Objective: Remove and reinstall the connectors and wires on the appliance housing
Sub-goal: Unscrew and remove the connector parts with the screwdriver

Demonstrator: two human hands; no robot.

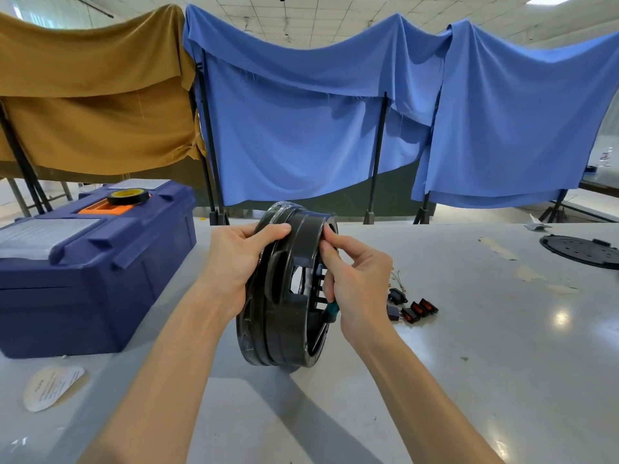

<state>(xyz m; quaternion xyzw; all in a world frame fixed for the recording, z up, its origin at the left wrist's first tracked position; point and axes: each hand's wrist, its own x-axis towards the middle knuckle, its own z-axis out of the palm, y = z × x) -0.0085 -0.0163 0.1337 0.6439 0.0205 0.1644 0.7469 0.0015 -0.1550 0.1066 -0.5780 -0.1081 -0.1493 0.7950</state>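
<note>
A round black appliance housing [283, 316] stands on its edge on the grey table [469, 346]. My left hand [234, 262] grips its left rim, fingers curled over the top. My right hand [355, 279] is at the housing's right side, fingertips on the upper rim, and a green-handled tool [332, 308] sticks out under the palm. Several black rocker switches with red faces [413, 309] lie on the table just right of the housing, with thin wires [398, 277] behind them. What the tool tip touches is hidden.
A dark blue toolbox [83, 269] stands at the left with a roll of black tape [128, 196] on its lid. A paper label [52, 386] lies near the front left. A black round cover plate [582, 251] lies far right. Cloth-draped racks stand behind the table.
</note>
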